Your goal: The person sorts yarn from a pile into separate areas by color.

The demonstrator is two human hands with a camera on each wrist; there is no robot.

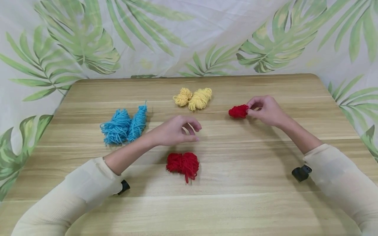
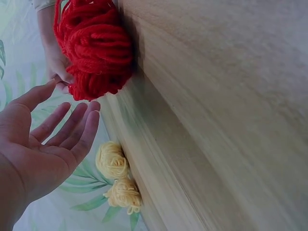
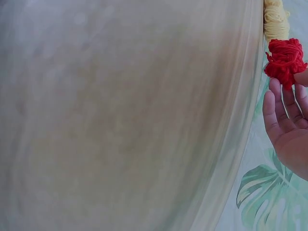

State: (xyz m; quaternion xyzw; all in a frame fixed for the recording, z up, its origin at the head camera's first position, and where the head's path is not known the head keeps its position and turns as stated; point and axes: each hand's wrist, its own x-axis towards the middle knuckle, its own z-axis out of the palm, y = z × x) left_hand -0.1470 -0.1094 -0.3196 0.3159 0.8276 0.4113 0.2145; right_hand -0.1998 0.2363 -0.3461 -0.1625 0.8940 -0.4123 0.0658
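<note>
Between thumb and fingertips, my right hand [image 1: 267, 110] pinches one end of a small red yarn bundle [image 1: 238, 111] at the table's right side; the right wrist view shows this red yarn [image 3: 286, 60] at the fingertips. My left hand [image 1: 178, 131] hovers over the middle of the table, fingers loosely bent, holding nothing. A larger red yarn bundle [image 1: 183, 164] lies on the table on the near side of that hand. In the left wrist view, this red yarn [image 2: 98, 48] appears beyond the left fingertips, apart from them.
Two blue yarn bundles, a wide one [image 1: 116, 127] and a slim one [image 1: 138, 124], lie side by side at left. Two yellow yarn bundles [image 1: 200, 99] lie near the back edge of the wooden table [image 1: 236, 203]. A leaf-print cloth [image 1: 212, 29] hangs behind.
</note>
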